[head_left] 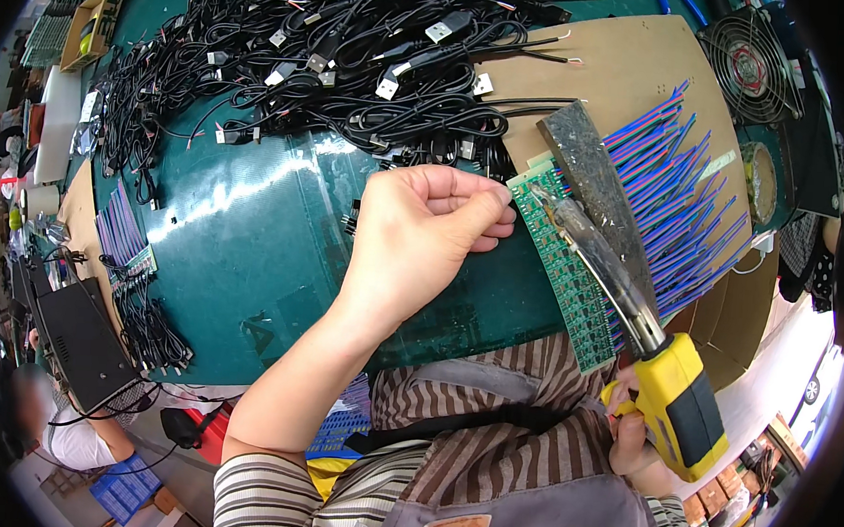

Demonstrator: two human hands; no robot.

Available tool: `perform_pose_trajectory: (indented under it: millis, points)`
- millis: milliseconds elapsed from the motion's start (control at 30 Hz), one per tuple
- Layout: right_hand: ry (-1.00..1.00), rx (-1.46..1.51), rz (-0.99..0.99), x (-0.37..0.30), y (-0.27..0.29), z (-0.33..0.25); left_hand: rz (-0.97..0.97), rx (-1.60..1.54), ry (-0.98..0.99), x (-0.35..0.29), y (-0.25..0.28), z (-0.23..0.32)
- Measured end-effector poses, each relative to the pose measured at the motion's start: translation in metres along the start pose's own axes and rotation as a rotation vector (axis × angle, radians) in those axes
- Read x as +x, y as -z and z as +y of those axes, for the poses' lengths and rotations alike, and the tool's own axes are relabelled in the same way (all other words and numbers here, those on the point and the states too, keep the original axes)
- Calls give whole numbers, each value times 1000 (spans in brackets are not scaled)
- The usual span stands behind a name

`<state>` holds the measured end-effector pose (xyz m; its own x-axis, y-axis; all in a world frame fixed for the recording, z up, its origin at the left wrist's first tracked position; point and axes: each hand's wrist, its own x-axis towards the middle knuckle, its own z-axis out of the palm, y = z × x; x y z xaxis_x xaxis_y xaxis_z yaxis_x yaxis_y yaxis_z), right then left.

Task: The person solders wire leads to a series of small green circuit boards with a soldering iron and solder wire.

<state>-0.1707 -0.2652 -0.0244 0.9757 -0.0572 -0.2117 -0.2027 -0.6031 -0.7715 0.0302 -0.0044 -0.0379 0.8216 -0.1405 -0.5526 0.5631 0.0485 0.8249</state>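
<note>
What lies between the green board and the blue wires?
A dark bar, partly behind the soldering gun, lies between the green board and the blue wires in the head view.

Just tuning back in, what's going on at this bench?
Someone's right hand grips a yellow and black soldering gun, its tip over the upper end of a green circuit board. Their left hand is at that end too, thumb and fingers drawn together; whether they pinch anything is unclear. A dark bar lies across the blue and red wires beside the board, above brown cardboard. Black cables are heaped along the table's far side.
</note>
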Motion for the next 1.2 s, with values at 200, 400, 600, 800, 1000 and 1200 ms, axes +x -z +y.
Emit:
perform_pose_trajectory:
  millis: [200,400,600,800,1000,1200]
  points:
    - [193,90,133,20,-14,-11,17,18,-13,-2,-1,-2]
    - [82,-150,-2,20,-3,-21,30,-15,-45,-4,-3,-6]
    - [79,-164,23,18,-5,-20,65,-6,-75,-5,-6,-10]
    - [59,-150,11,12,-5,-12,82,-31,-92,-7,-8,-11]
    - [35,-33,20,17,-4,-20,99,-80,-95,-8,-9,-11]
    - [184,19,213,14,-19,-1,87,-23,-139,-8,-9,-15]
